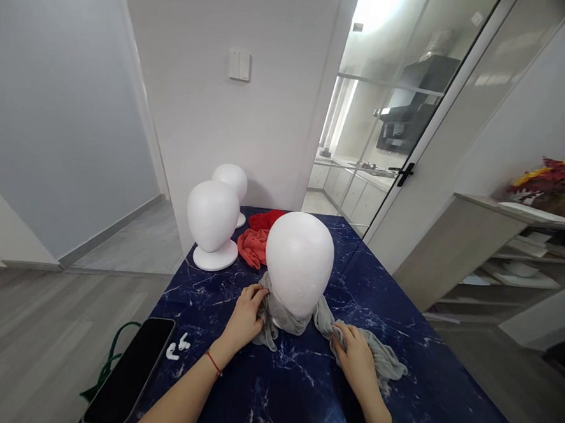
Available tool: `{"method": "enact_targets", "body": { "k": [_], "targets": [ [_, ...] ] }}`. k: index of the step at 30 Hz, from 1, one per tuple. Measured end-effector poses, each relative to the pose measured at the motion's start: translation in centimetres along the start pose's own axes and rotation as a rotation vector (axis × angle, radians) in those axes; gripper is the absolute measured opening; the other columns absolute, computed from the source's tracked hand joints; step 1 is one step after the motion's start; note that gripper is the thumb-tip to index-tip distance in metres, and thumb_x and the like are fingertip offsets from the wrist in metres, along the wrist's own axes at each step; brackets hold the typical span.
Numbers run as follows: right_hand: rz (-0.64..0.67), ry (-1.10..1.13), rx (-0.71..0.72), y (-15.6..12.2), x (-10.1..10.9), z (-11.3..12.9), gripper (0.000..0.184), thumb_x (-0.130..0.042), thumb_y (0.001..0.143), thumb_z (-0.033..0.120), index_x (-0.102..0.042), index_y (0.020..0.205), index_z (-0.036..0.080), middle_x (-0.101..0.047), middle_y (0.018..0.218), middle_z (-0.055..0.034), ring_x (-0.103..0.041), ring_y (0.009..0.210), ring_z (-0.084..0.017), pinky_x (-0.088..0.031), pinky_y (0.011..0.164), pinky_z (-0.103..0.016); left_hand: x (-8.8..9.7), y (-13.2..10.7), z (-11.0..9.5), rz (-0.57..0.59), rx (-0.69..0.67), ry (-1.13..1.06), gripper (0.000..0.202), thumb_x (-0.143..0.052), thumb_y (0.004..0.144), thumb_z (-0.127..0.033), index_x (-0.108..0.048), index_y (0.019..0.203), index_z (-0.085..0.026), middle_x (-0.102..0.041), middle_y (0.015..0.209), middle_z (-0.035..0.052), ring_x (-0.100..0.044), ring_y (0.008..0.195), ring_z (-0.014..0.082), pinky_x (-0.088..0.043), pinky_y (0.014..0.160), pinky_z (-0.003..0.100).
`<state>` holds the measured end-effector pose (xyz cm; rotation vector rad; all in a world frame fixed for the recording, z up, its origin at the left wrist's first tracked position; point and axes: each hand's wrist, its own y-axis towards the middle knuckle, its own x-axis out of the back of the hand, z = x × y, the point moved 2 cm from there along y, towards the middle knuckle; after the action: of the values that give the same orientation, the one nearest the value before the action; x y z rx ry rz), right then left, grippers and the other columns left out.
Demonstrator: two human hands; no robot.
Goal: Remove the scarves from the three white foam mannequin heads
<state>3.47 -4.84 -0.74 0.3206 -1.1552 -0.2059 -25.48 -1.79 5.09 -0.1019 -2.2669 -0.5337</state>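
A white foam mannequin head (299,257) stands upright near the middle of the table. A grey scarf (384,359) passes around the front of its neck, one part bunched at the left and a longer tail trailing off to the right. At the neck's left side, my left hand (246,316) is closed on the bunched cloth. My right hand (357,360) lies over the tail right of the head, its fingers curled around the fabric. Whatever part of the scarf runs behind the neck is hidden by the head.
Two more foam heads, a nearer one (214,217) and a farther one (231,178), stand back left on the dark blue marbled table (271,389). Coral cloth (253,248) and red cloth (265,219) lie behind. A phone (131,371) and white earbuds (178,345) are front left.
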Motion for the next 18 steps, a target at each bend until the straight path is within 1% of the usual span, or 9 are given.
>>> {"method": "enact_targets", "body": {
  "k": [2,5,7,8,10,13,15,16,18],
  "targets": [
    [0.013,0.001,-0.016,-0.2,-0.1,0.0,0.03,-0.038,0.088,0.034,-0.059,0.105,0.02,-0.06,0.099,-0.0091,-0.057,0.091,-0.024,-0.045,0.082,-0.037,-0.2,-0.1,0.1,0.01,0.024,0.076,0.06,-0.041,0.056,0.0,-0.053,0.112,-0.017,-0.047,0.117,0.0091,-0.042,0.111,0.0224,-0.036,0.099,0.038],
    [0.064,0.037,-0.051,0.3,0.1,-0.5,0.033,-0.039,0.087,0.036,-0.06,0.106,0.019,-0.061,0.098,-0.0095,-0.058,0.09,-0.024,-0.045,0.081,-0.037,-0.2,-0.1,0.5,0.018,0.079,0.121,0.053,-0.038,0.057,0.002,-0.052,0.105,-0.017,-0.048,0.113,0.009,-0.044,0.108,0.021,-0.037,0.096,0.036],
    [0.13,0.1,-0.029,1.8,0.7,-1.1,0.033,-0.04,0.086,0.037,-0.061,0.103,0.019,-0.063,0.096,-0.0091,-0.06,0.088,-0.023,-0.046,0.08,-0.035,-0.1,0.0,0.8,0.019,0.117,0.102,0.052,-0.036,0.057,0.004,-0.05,0.103,-0.017,-0.05,0.109,0.0086,-0.046,0.105,0.0194,-0.038,0.095,0.033],
    [0.163,0.131,-0.002,3.1,1.3,-1.3,0.032,-0.041,0.085,0.038,-0.062,0.1,0.019,-0.064,0.095,-0.0087,-0.06,0.087,-0.023,-0.046,0.079,-0.034,0.0,0.0,0.8,0.019,0.133,0.085,0.052,-0.035,0.056,0.004,-0.049,0.102,-0.017,-0.05,0.106,0.0083,-0.047,0.104,0.0185,-0.038,0.094,0.031],
    [0.2,0.164,0.057,6.8,2.8,-1.6,0.027,-0.046,0.082,0.035,-0.064,0.092,0.018,-0.066,0.092,-0.0079,-0.061,0.086,-0.022,-0.047,0.078,-0.033,0.1,0.1,0.9,0.013,0.163,0.063,0.053,-0.034,0.056,0.006,-0.047,0.102,-0.018,-0.051,0.103,0.0074,-0.049,0.102,0.0174,-0.039,0.092,0.029],
    [0.171,0.132,0.096,14.6,5.7,-0.7,0.017,-0.052,0.075,0.023,-0.066,0.082,0.016,-0.068,0.083,-0.0067,-0.062,0.077,-0.021,-0.047,0.073,-0.032,0.5,0.1,1.0,-0.007,0.229,0.102,0.05,-0.035,0.058,0.005,-0.047,0.1,-0.018,-0.052,0.1,0.0074,-0.051,0.097,0.0185,-0.041,0.088,0.03],
    [0.124,0.121,0.158,20.4,7.5,1.3,0.012,-0.055,0.072,0.017,-0.066,0.076,0.015,-0.069,0.078,-0.0054,-0.062,0.072,-0.018,-0.047,0.072,-0.03,0.8,0.0,1.1,-0.033,0.259,0.175,0.044,-0.039,0.06,0.003,-0.049,0.098,-0.018,-0.052,0.097,0.008,-0.051,0.095,0.0209,-0.041,0.086,0.032],
    [0.147,0.12,0.218,23.2,8.1,2.8,0.011,-0.056,0.07,0.015,-0.066,0.074,0.013,-0.069,0.075,-0.005,-0.061,0.069,-0.016,-0.047,0.072,-0.029,0.9,0.0,1.2,-0.052,0.261,0.223,0.041,-0.042,0.06,0.001,-0.05,0.096,-0.017,-0.052,0.097,0.0083,-0.05,0.095,0.0221,-0.041,0.086,0.034],
    [0.168,0.124,0.274,28.3,9.1,6.5,0.011,-0.059,0.069,0.016,-0.066,0.073,0.009,-0.068,0.07,-0.0031,-0.059,0.066,-0.012,-0.047,0.073,-0.027,1.2,0.0,1.4,-0.095,0.255,0.315,0.033,-0.047,0.062,-0.002,-0.055,0.09,-0.017,-0.051,0.097,0.0086,-0.049,0.096,0.0242,-0.041,0.086,0.037]
  ]
}}
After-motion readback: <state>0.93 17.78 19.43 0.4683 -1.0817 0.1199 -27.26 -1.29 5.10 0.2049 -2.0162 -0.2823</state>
